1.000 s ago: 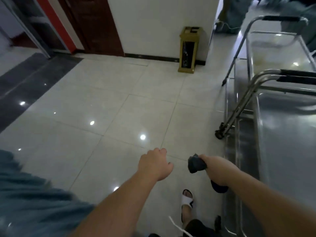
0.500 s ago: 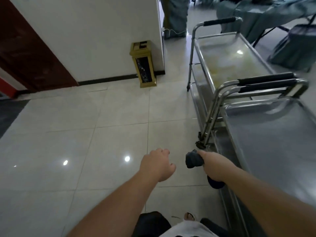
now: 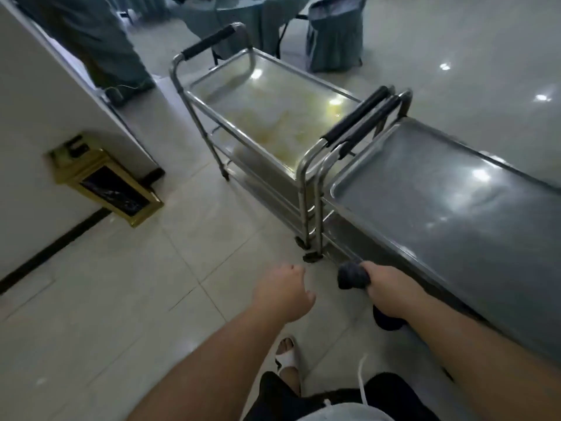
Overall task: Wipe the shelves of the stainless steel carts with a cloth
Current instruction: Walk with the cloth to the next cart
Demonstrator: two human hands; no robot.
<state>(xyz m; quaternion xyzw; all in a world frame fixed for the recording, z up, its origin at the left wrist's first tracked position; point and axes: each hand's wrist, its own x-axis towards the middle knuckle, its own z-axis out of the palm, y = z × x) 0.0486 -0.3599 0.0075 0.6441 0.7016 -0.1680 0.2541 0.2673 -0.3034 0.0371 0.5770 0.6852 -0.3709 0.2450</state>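
Closest to me, my right hand (image 3: 390, 291) has its grip closed around a balled dark cloth (image 3: 352, 276), held low beside the edge of the near cart (image 3: 455, 208), clear of the steel. My left hand (image 3: 283, 294) hangs free over the tiled floor (image 3: 121, 299), fingers loosely curled around nothing. A sandalled foot (image 3: 287, 355) shows below. The near cart's top shelf looks dull grey and fairly even, with a lower shelf partly visible beneath it. Beyond it, handle to handle and nearly touching, stands the far cart (image 3: 267, 117), whose top shelf carries yellowish smears across much of its surface. I judge the wiping not yet begun at this instant: the cloth touches no shelf. To do this well I would open the cloth out flat instead of leaving it bunched, lay my palm over it, and work in long overlapping strokes from the far rim toward me, running it into the raised lip and corners where residue gathers. The stained cart will likely need firmer pressure and repeat passes. A gold bin (image 3: 106, 180) stands by the wall to the left, and covered chairs (image 3: 334, 34) sit farther back.
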